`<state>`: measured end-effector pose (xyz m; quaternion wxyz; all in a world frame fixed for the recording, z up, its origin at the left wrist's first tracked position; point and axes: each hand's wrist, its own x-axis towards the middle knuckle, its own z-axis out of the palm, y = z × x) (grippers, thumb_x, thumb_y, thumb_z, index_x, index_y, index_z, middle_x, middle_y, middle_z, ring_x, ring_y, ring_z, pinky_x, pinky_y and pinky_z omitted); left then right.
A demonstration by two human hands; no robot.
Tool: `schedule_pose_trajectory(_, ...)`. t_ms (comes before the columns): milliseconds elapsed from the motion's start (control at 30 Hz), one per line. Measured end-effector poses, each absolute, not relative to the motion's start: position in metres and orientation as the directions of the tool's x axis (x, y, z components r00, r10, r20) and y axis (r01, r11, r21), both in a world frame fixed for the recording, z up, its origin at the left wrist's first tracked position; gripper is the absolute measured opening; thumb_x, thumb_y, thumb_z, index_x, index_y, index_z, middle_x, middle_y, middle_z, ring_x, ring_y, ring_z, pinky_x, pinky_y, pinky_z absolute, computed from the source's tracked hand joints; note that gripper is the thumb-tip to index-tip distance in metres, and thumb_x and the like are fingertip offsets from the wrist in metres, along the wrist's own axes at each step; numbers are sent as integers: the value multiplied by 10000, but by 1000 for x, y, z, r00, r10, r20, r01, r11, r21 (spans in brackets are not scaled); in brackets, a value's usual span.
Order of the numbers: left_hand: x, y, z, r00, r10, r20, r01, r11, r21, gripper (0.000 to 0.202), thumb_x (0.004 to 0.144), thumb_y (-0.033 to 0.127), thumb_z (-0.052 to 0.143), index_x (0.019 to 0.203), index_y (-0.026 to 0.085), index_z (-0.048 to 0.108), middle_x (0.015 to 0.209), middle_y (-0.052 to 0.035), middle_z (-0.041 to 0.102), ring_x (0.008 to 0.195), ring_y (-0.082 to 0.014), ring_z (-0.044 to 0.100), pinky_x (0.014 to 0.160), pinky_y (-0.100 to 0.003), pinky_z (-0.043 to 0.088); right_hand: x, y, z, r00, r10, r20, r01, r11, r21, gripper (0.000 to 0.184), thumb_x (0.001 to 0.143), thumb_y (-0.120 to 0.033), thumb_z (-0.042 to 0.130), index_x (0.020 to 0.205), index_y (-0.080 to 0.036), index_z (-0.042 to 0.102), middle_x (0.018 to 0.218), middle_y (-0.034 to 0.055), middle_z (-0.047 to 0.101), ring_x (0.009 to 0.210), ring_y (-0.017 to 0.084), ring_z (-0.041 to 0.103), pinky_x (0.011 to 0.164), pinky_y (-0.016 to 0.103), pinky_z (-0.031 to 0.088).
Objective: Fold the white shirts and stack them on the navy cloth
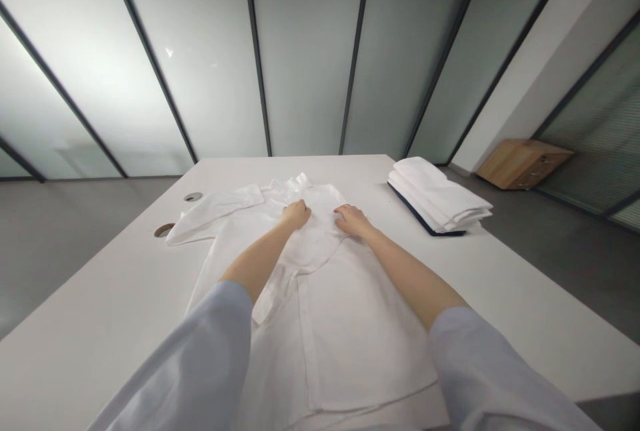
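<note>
The pale blue-grey sleeves (185, 364) of the person entered at the bottom corners. On the table's middle lay a white button-up shirt (360, 331), face up, its placket running toward the person, one sleeve (215, 211) folded out to the upper left and its collar (290, 184) farthest away. The left hand (296, 214) sat curled on the fabric, the right hand (353, 220) rested with bent fingers on a folded edge; whether either gripped the cloth could not be told. To the right, a stack of folded white garments (440, 194) sat on a dark navy base (415, 212). Two round grommets (193, 197) (164, 230) marked the white table (100, 297). Beyond, at the far right, stood a low wooden cabinet (523, 164) before glass walls (305, 51).
</note>
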<state>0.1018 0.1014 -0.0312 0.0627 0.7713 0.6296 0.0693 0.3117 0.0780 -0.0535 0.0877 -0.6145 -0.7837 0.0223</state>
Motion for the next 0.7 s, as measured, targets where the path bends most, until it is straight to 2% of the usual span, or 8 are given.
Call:
schedule_pose_trajectory(67, 95, 108, -28, 130, 991, 39, 965, -136, 226, 417, 946, 314, 285, 1231, 145, 538, 1172, -154, 650, 1108, -242, 600, 887, -340, 452, 318, 77, -53, -188, 972, 139, 966, 209, -150, 430, 883, -297, 489, 1302, -212, 542, 1361, 106, 525, 1205, 241, 503, 988, 338, 373)
schedule_pose_trajectory(133, 84, 113, -28, 119, 993, -17, 963, -111, 247, 464, 940, 415, 310, 1223, 130, 544, 1197, -168, 641, 1126, -261, 592, 883, -343, 453, 323, 76, -53, -144, 981, 127, 974, 163, -156, 445, 890, -337, 487, 1315, -213, 530, 1381, 113, 507, 1215, 258, 491, 987, 353, 373)
schedule_pose_trajectory(267, 57, 110, -33, 182, 966, -185, 965, -139, 221, 577, 874, 593, 379, 1054, 118, 654, 1183, -176, 649, 1121, -296, 591, 873, -335, 450, 326, 78, -55, 8, 998, 55, 973, 5, -229, 468, 943, -457, 348, 1271, -202, 564, 1356, 134, 530, 1203, 292, 503, 959, 397, 398)
schedule_pose_trajectory(333, 43, 103, -34, 198, 951, -235, 965, -147, 218, 571, 819, 630, 453, 964, 130, 688, 1095, -159, 686, 1049, -295, 623, 829, -317, 459, 328, 83, -56, 105, 994, 43, 958, -90, -273, 484, 956, -435, 285, 1232, -179, 589, 1303, 155, 570, 1178, 296, 528, 934, 398, 415)
schedule_pose_trajectory(433, 29, 88, -30, 246, 921, -301, 950, -167, 266, 560, 749, 653, 536, 909, 143, 703, 1009, -129, 710, 975, -285, 643, 793, -303, 462, 332, 97, -54, 215, 977, -1, 927, -205, -314, 430, 914, -385, 376, 1172, -147, 625, 1213, 178, 624, 1116, 300, 577, 878, 382, 446)
schedule_pose_trajectory(567, 20, 70, -22, 310, 890, -335, 905, -168, 390, 622, 671, 578, 650, 1111, 139, 650, 1207, -136, 639, 1035, -279, 616, 780, -280, 471, 339, 119, -51, 262, 957, -121, 879, -289, -380, 303, 800, -332, 557, 1004, -154, 695, 1044, 149, 695, 980, 279, 643, 782, 328, 470)
schedule_pose_trajectory(633, 16, 61, -20, 320, 879, -354, 855, -106, 508, 716, 640, 518, 694, 1234, 136, 577, 1321, -162, 561, 1043, -265, 610, 715, -258, 484, 341, 125, -52, 258, 959, -119, 866, -284, -411, 253, 785, -284, 565, 955, -157, 704, 1008, 133, 705, 946, 254, 651, 751, 294, 467)
schedule_pose_trajectory(700, 11, 51, -20, 368, 844, -390, 774, -45, 632, 754, 613, 495, 724, 1254, 134, 558, 1316, -166, 562, 1008, -248, 618, 641, -240, 485, 341, 125, -53, 276, 959, -66, 858, -276, -433, 248, 808, -275, 533, 957, -171, 700, 1017, 118, 705, 952, 239, 648, 749, 282, 463)
